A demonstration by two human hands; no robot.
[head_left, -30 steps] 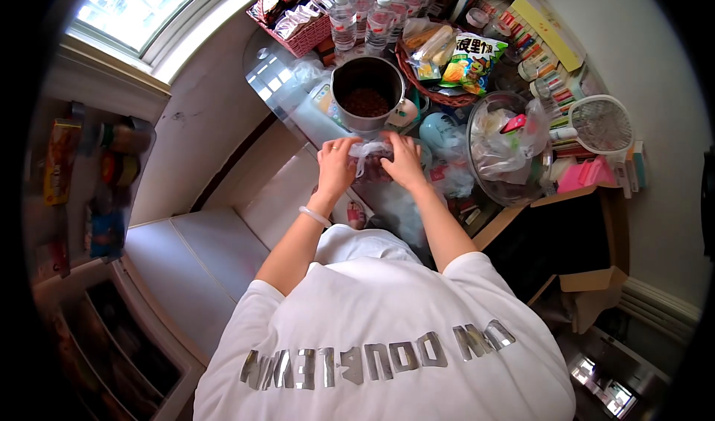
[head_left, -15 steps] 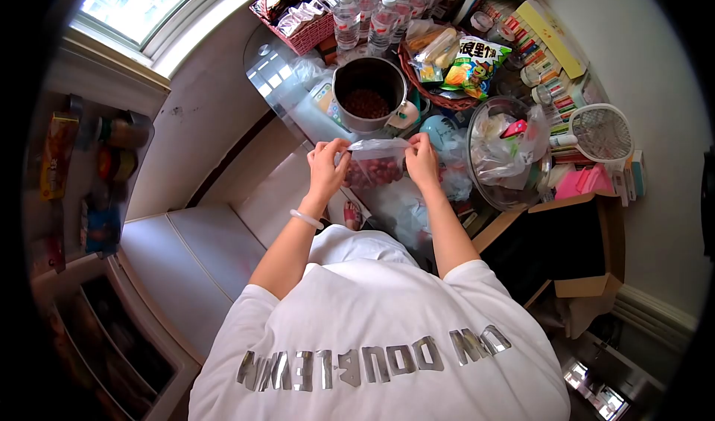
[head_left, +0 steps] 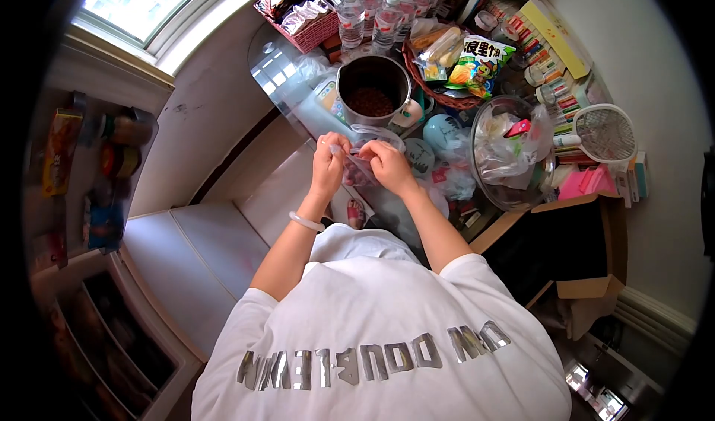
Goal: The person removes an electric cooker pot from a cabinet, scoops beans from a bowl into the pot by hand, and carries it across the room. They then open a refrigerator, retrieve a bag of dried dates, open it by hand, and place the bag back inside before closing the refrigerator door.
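Observation:
A clear plastic bag (head_left: 360, 175) with dark red, date-like fruits in it hangs between my two hands at the table's near edge. My left hand (head_left: 328, 164) has its fingers closed on the left side of the bag's top. Close beside it, my right hand (head_left: 389, 168) pinches the gathered top from the right, and both hands partly cover the bag. Just beyond them, a metal pot (head_left: 372, 97) with a pale handle stands on the glass table and has reddish-brown pieces at its bottom.
Water bottles (head_left: 387, 23) stand behind the pot, beside a pink basket (head_left: 313, 34). A wicker basket (head_left: 465, 102) of snacks and a glass bowl (head_left: 480, 175) with plastic bags lie to the right. An open cardboard box (head_left: 614, 235) is at the lower right.
My right hand has moved left, close to my left hand. The bag's top, stretched wide before, is now bunched together between them.

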